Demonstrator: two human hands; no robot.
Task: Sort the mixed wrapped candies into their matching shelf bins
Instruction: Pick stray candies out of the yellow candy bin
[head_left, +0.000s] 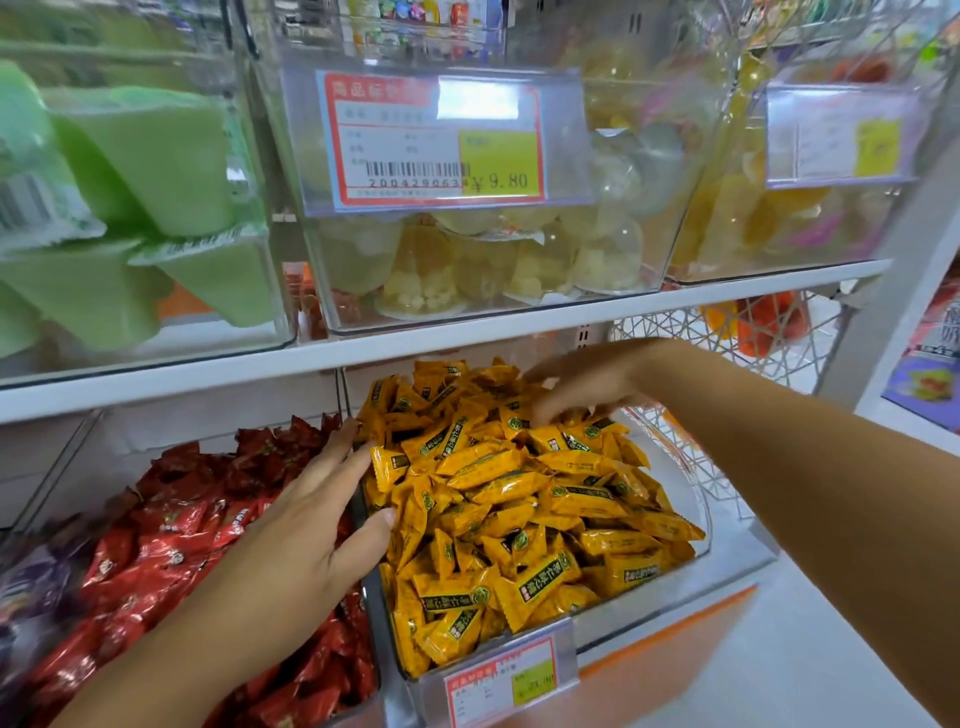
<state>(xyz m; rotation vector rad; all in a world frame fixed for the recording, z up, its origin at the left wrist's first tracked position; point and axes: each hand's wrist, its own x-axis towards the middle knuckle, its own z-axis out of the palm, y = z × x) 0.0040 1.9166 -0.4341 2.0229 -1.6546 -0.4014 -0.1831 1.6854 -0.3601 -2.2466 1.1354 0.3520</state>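
1. Resting along the left edge of the yellow candies (519, 499), the left hand (306, 525) lies flat with its fingers (337, 452) straight and released, holding nothing. The thumb touches a yellow wrapper and the fingertips point toward the far side of the shelf.
2. The yellow candies fill a clear bin (706, 525) on the lower shelf in the middle of the view, heaped above its rim. A price tag (511, 680) is clipped to its near front.
3. The right hand (592, 384) is at the far side of that heap, with its fingers pointing down onto the wrappers. It is blurred, so I cannot tell whether the fingers are grasping a candy or are released.
4. Just left of the yellow heap, under the left forearm, a second bin holds red candies (171, 545). The left hand spans the wall between the two bins.
5. A few purple wrappers (31, 582) show at the left edge, blurred.
6. On the upper shelf (467, 332), clear bins hold green jelly cups (156, 156) on the left and pale yellow jelly cups (467, 270) in the middle. The middle bin carries a price label (436, 140) reading ¥9.80.
7. A white wire basket (691, 332) stands to the right, on the far side of the right wrist.
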